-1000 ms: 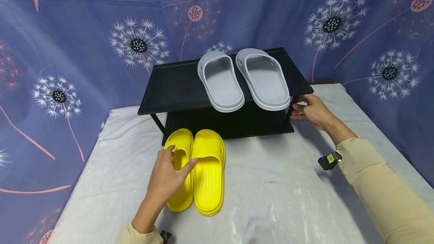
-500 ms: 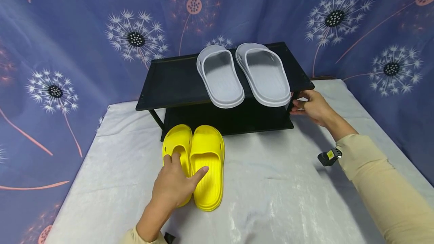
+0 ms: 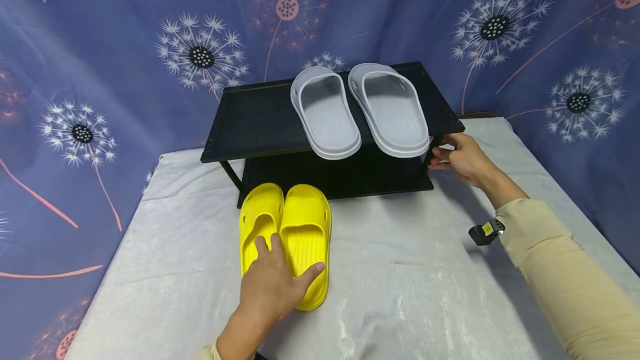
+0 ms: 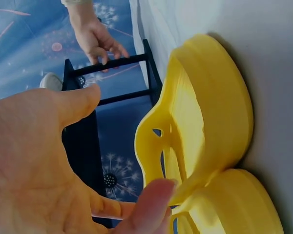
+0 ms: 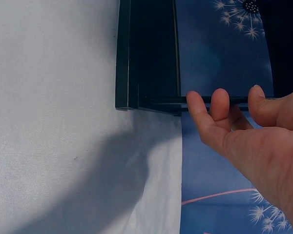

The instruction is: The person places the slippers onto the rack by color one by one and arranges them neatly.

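Note:
A pair of yellow slippers lies side by side on the cloth: the left slipper [image 3: 262, 203] and the right slipper [image 3: 305, 213]. Over their heel ends hovers my left hand [image 3: 272, 288], thumb and fingers spread. In the left wrist view a gap shows between that hand and the nearer yellow slipper [image 4: 224, 97]. Behind stands a black two-tier shoe rack [image 3: 250, 126], its top tier bearing two grey slippers [image 3: 330, 121]. My right hand [image 3: 465, 161] holds the rack's right-hand post [image 5: 161, 100] between thumb and fingertips.
A pale cloth [image 3: 400, 271] covers the table under the rack and slippers. Blue curtain [image 3: 125, 15] printed with dandelions hangs behind and at both sides. The rack's lower shelf [image 3: 350, 179] sits close behind the yellow slippers' toes.
My left hand has moved right and toward me over the yellow slippers, from the left slipper's upper to the heels. My right hand stays at the post. The camera view tilted slightly downward.

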`<control>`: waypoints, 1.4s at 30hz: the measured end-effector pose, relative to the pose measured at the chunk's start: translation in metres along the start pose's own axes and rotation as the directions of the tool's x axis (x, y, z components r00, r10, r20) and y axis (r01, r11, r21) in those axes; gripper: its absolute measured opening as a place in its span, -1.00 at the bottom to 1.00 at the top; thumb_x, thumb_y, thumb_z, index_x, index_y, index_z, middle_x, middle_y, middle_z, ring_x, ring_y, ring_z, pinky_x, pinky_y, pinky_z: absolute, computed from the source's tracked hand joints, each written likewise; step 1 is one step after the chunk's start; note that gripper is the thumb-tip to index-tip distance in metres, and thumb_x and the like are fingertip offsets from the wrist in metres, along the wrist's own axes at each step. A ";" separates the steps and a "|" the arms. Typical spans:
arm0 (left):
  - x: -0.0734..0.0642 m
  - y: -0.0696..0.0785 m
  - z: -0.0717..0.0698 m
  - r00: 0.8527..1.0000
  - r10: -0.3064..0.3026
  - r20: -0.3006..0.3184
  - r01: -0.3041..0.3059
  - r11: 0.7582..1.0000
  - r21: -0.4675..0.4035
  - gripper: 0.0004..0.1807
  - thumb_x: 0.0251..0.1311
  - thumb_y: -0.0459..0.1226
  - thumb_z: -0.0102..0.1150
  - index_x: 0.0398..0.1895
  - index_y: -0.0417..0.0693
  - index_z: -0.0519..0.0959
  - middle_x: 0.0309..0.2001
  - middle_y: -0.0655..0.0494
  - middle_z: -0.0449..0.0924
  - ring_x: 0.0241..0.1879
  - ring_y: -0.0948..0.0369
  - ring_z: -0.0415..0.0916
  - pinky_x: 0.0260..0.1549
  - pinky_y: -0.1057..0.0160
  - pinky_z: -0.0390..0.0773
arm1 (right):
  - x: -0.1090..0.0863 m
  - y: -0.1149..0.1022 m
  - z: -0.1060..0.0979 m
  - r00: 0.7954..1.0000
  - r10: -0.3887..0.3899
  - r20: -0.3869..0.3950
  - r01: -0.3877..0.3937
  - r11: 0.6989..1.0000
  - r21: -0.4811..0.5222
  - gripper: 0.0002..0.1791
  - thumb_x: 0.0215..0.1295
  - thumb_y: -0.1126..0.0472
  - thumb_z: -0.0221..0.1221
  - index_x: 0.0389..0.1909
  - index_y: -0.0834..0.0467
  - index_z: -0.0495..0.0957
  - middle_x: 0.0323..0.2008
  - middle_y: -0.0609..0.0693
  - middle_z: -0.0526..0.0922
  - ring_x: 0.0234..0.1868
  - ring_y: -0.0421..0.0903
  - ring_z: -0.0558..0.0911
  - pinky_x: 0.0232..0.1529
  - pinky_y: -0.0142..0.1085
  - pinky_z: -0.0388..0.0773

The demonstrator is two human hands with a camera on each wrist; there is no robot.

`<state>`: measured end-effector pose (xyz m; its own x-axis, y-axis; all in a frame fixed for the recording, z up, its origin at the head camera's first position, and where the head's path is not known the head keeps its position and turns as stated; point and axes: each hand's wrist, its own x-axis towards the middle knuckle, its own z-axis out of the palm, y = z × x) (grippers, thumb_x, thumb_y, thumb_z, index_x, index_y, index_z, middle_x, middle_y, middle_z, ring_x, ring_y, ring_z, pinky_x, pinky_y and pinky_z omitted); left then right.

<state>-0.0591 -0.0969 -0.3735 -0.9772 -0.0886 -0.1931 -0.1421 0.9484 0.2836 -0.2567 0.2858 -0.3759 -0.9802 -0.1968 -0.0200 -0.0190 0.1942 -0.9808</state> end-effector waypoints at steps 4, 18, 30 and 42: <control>-0.002 0.002 0.002 1.000 0.000 -0.012 0.000 1.000 0.004 0.19 -0.18 0.47 0.17 0.26 -0.28 0.17 -0.03 -0.23 0.25 -0.54 0.05 0.39 -0.53 0.10 0.57 | 0.000 0.000 0.000 1.000 -0.002 0.000 0.002 1.000 0.001 -0.67 0.37 0.56 -0.10 -0.07 0.08 0.38 -0.14 0.13 0.33 -0.39 -0.10 0.56 -0.19 -0.23 0.72; -0.006 0.013 0.024 0.994 -0.015 -0.109 0.016 1.000 0.011 0.16 -0.27 0.35 0.37 0.07 -0.43 0.17 -0.26 -0.14 0.21 -0.65 0.07 0.32 -0.62 0.16 0.51 | -0.001 0.002 0.000 1.000 0.000 0.001 0.000 1.000 -0.003 -0.74 0.37 0.55 -0.09 -0.09 0.16 0.37 -0.12 0.22 0.31 -0.39 -0.10 0.56 -0.17 -0.19 0.72; -0.005 0.015 0.034 0.990 -0.008 -0.141 0.019 0.997 0.078 0.17 -0.31 0.36 0.38 0.02 -0.46 0.16 -0.35 -0.11 0.15 -0.68 0.09 0.26 -0.66 0.19 0.49 | 0.000 0.002 0.000 1.000 0.001 -0.003 -0.001 1.000 0.029 -0.69 0.36 0.57 -0.11 -0.10 0.13 0.38 -0.13 0.14 0.32 -0.39 -0.10 0.56 -0.19 -0.21 0.72; -0.002 0.016 0.041 0.973 0.016 -0.231 0.007 0.995 0.096 0.13 -0.31 0.38 0.37 -0.09 -0.47 0.20 -0.42 -0.05 0.11 -0.71 0.15 0.20 -0.73 0.23 0.43 | 0.000 0.001 0.001 1.000 -0.006 -0.001 0.006 0.999 0.053 -0.65 0.37 0.55 -0.08 -0.10 0.04 0.41 -0.13 0.17 0.32 -0.39 -0.10 0.57 -0.23 -0.28 0.72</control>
<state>-0.0530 -0.0686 -0.4074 -0.9894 -0.1416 0.0333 -0.1327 0.9726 0.1910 -0.2563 0.2853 -0.3767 -0.9803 -0.1970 -0.0144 -0.0141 0.1423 -0.9897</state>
